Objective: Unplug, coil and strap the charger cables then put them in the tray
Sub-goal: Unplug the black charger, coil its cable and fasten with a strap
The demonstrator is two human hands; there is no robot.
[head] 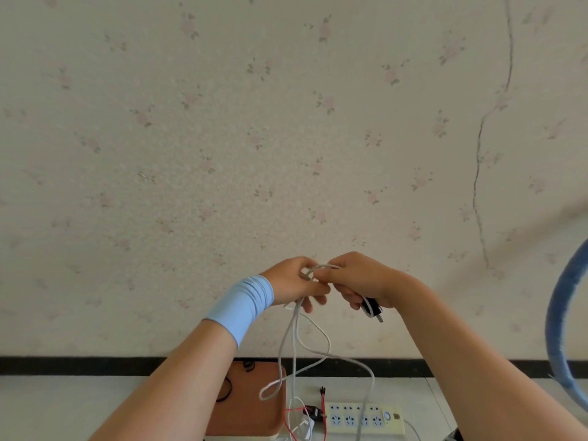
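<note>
**White charger cable** (294,351): unplugged, held up in front of the wall, well above the tabletop (63,409). A few turns are gathered at the top between the two hands. The rest hangs in loose loops, and the lowest loop dangles over the right edge of the tray (254,412). One strand trails down across the power strip (366,419).

**Left-hand grip** (296,281): closed, with fingers and thumb curled round the gathered turns of the cable. A light blue wristband (241,305) is on the wrist.

**Right-hand grip** (356,278): closed. Thumb and forefinger pinch the cable where it meets the left hand, and the lower fingers are curled round a black plug (373,308), whose end sticks out below the palm.

**Tray**: brown, with rounded corners. It sits on the tabletop under the left forearm, with thin black bands (224,391) lying in it.

**Power strip**: pale, lying flat just to the right of the tray.

**Red cable** (324,412): lies between the tray and the power strip, tangled with a small dark plug and further white cable.

**Surroundings**: floral wallpaper, a black strip along the foot of the wall, and a blue hoop (560,313) at the right edge.
</note>
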